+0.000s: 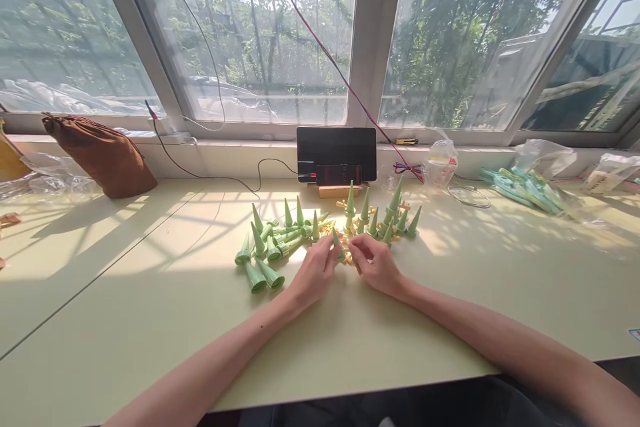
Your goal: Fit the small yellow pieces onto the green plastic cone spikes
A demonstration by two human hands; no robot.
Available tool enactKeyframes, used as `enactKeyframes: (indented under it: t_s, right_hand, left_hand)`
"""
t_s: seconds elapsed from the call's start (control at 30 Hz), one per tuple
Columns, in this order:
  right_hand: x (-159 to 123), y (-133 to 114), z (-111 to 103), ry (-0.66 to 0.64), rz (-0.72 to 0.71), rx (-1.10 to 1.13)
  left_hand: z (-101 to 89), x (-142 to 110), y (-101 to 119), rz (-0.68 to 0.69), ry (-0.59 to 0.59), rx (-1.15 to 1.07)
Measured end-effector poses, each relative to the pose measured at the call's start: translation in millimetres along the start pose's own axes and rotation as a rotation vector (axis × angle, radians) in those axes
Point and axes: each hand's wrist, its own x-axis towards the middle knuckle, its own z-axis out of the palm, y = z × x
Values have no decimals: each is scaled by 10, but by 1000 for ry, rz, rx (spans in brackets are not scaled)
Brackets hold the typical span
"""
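My left hand (316,265) is closed round a small green plastic cone (335,237), its tip pointing up. Just to its right, my right hand (375,263) has thumb and forefinger pinched together; whatever sits between them is too small to make out. Small yellow pieces (327,228) lie behind and between the hands. Several hollow green cones (270,273) lie or stand to the left of my left hand. More green cones (393,203) stand upright beyond my right hand, some with yellow pieces at their bases.
At the back, a dark tablet (336,147) and a phone (339,174) lean on a wooden stand (339,191). A brown drawstring bag (103,157) stands at the left. Green-blue packaged strips (525,188) and plastic bags (443,159) lie at the right. A black cable (215,178) crosses the table.
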Motion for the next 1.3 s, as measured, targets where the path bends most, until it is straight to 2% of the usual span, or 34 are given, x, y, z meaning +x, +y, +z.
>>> enactKeyframes:
  t_s: [0.3, 0.43, 0.6, 0.97, 1.3]
  right_hand:
    - [8, -84, -4, -31, 245, 332]
    - [33, -82, -11, -22, 303, 418]
    - [46, -69, -26, -65, 340, 501]
    - [50, -63, -16, -6, 319, 428]
    - [14, -16, -9, 25, 175, 231]
  left_hand:
    - [-4, -17, 3, -5, 24, -33]
    - [6, -20, -13, -5, 79, 6]
    - [18, -12, -25, 13, 78, 18]
    - [24, -13, -7, 21, 43, 14]
    - [24, -25, 28, 35, 15, 89]
